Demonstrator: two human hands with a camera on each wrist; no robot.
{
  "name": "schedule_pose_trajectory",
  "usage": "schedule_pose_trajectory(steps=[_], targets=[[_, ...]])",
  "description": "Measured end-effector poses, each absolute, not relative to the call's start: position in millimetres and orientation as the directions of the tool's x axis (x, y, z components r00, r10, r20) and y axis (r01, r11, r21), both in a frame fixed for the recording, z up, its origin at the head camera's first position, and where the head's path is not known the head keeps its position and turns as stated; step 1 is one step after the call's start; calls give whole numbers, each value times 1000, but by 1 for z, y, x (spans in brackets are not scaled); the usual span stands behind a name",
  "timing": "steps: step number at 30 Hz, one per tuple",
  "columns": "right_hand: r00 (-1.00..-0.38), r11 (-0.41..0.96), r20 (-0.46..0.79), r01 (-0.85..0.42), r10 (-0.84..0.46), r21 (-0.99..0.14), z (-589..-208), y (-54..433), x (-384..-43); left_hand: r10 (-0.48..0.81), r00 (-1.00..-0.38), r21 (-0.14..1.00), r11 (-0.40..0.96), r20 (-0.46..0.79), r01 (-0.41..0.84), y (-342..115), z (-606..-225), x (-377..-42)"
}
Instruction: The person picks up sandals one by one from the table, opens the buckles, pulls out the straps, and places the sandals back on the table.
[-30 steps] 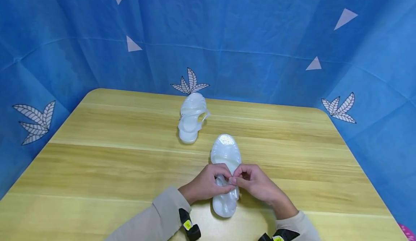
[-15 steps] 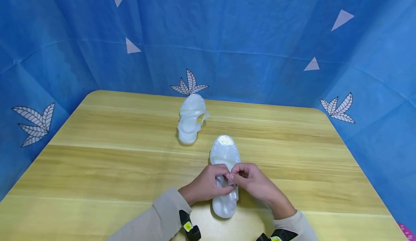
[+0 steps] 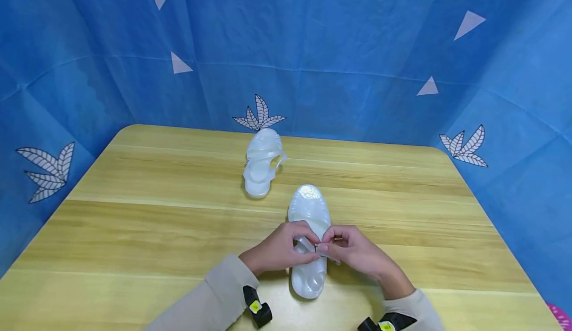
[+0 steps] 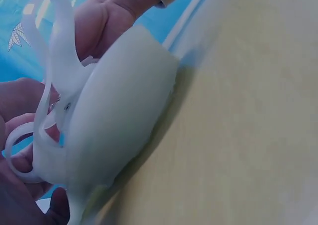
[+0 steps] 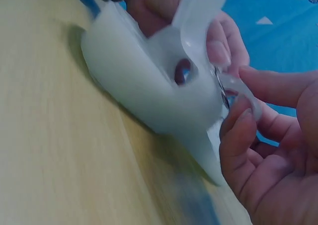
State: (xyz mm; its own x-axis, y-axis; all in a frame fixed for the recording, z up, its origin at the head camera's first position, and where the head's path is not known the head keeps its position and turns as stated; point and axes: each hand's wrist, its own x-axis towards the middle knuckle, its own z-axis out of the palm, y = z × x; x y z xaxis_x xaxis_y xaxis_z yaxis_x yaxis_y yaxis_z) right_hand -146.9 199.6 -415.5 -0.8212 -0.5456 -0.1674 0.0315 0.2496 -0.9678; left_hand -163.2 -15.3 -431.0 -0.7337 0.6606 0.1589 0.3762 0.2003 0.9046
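A translucent white jelly sandal (image 3: pixel 308 204) lies sole down near the table's front, toe pointing away from me. My left hand (image 3: pixel 283 249) grips its strap from the left, with fingertips close to the small metal buckle (image 5: pixel 221 88). From the right, my right hand (image 3: pixel 359 254) pinches the strap end (image 5: pixel 244 90) between thumb and index finger beside that buckle. In the left wrist view, the pale side of the sandal (image 4: pixel 124 111) and its looped ankle strap (image 4: pixel 62 36) stand in front of the fingers. Fingers partly hide how the strap sits in the buckle.
A matching white sandal (image 3: pixel 257 188) lies farther back, left of the near one, its strap loop sticking out to the right. The wooden table (image 3: pixel 134 222) ends at a blue patterned cloth (image 3: pixel 286 33).
My right hand has drawn slightly rightward with the strap end, which now shows below its thumb. The left hand has shifted a little left. The far sandal stays in place.
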Motion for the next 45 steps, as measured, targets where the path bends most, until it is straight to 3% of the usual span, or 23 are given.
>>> schedule_pose_trajectory(steps=[8,13,17,26,45], targets=[[-760,275,-186,10,-623,-962,-418,216,-147,678,-725,849,305,125,431,-23,-424,-167],[-741,272,-167,-22,-650,-962,-419,216,-147,682,-713,876,235,160,421,-24,-427,-167],[-746,269,-180,2,-641,-963,-418,213,-147,681,-712,903,179,172,390,-23,-428,-166],[-762,258,-186,26,-620,-966,-416,211,-146,658,-748,894,280,87,350,-22,-427,-165],[-790,233,-175,42,-588,-972,-418,207,-145,616,-782,944,195,94,267,-14,-430,-161]])
